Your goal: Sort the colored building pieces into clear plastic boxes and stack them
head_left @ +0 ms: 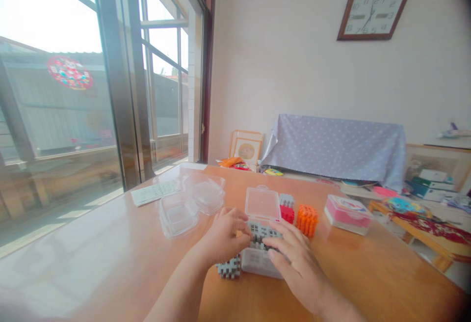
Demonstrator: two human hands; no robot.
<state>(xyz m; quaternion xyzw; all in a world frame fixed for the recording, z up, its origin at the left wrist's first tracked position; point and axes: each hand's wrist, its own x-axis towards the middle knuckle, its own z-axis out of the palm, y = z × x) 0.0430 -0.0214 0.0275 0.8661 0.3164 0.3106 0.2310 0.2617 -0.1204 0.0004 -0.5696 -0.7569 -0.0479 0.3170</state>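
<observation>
A small clear plastic box (260, 264) stands on the table in front of me, its hinged lid (262, 204) raised at the far side. Grey interlocking blocks (258, 229) show at the box's opening. My left hand (227, 236) closes on their left side with bent fingers and thumb. From the right, my right hand (296, 255) rests its fingers on the same blocks, its thumb near the box's front wall. Another cluster of grey blocks (228, 267) lies beside the box, partly under my left hand. Fingers hide part of the box and its contents.
Behind the box are red blocks (287, 214), more grey blocks (287, 200) and an orange block stack (307, 220). A pink-and-white box (348, 214) sits to the right. Clear plastic containers (180, 213) and a paper sheet (155, 193) lie left, near the window.
</observation>
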